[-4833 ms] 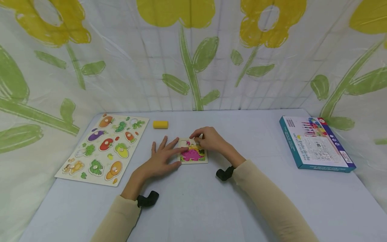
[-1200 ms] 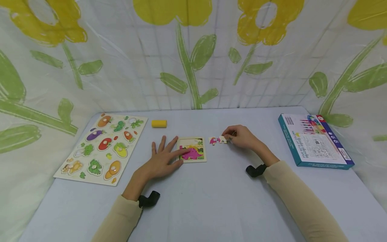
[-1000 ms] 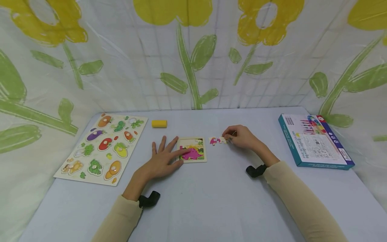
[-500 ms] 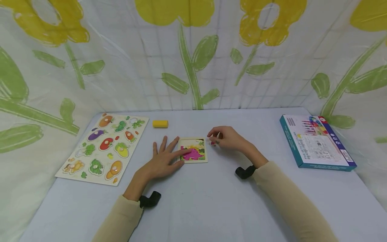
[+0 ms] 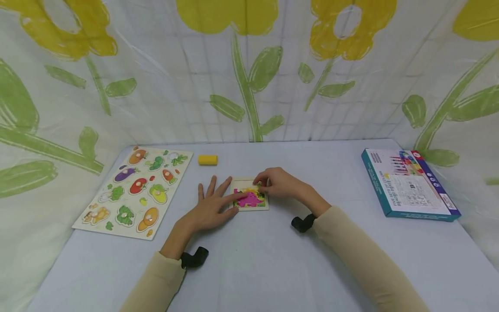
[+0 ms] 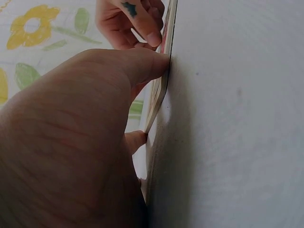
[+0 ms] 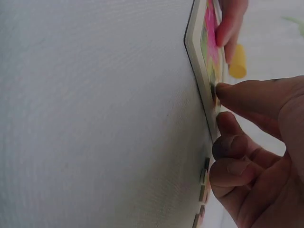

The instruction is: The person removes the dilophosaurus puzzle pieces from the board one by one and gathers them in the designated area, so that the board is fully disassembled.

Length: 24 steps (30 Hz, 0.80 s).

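Loose puzzle pieces (image 7: 204, 191) show — right wrist view only.

There are two hands (image 5: 210, 209), two wrist cameras (image 5: 196, 257), one puzzle (image 5: 251, 200), one vegetable board (image 5: 144, 172), one block (image 5: 208, 160), one box (image 5: 411, 188), perhaps two loose pieces (image 7: 204, 191).

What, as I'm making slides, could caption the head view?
Left hand touching a pink dinosaur puzzle, right hand at its edge.

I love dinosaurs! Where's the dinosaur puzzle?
In the head view, the dinosaur puzzle is near the middle, touched by the left hand, right of the vegetable board.
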Each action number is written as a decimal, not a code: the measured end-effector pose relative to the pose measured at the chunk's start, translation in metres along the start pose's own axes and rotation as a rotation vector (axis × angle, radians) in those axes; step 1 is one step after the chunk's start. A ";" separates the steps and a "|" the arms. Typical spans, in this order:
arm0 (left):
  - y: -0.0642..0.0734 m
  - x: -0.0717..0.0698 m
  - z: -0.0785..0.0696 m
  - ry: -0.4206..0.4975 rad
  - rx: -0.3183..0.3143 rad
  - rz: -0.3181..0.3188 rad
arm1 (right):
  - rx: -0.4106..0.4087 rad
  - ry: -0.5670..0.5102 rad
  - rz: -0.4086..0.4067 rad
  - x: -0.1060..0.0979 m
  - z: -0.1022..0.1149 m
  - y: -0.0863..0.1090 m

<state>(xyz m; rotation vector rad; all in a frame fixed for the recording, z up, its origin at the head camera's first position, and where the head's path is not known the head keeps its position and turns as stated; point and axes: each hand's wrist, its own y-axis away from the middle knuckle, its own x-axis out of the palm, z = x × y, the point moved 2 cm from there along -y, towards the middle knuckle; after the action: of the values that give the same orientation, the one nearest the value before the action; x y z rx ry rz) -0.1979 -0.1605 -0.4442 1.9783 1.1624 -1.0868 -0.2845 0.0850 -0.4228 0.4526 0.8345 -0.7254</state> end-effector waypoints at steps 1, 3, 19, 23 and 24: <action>0.000 0.000 0.000 0.002 0.000 0.000 | 0.006 0.009 0.007 0.000 0.001 0.000; 0.000 0.000 0.000 0.003 -0.001 -0.001 | 0.013 0.024 0.017 0.001 0.002 0.000; 0.001 0.001 0.000 -0.007 0.002 -0.004 | 0.041 0.077 -0.015 0.002 0.005 -0.001; 0.001 0.001 0.000 -0.006 0.007 -0.009 | 0.047 0.061 -0.023 0.002 0.005 0.000; 0.001 0.001 0.000 -0.005 0.007 -0.009 | 0.047 0.055 -0.024 0.003 0.005 0.000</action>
<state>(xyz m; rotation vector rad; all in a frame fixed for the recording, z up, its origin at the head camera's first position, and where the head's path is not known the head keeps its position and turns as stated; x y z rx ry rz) -0.1968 -0.1606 -0.4450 1.9762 1.1670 -1.1017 -0.2807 0.0808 -0.4217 0.5071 0.8772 -0.7583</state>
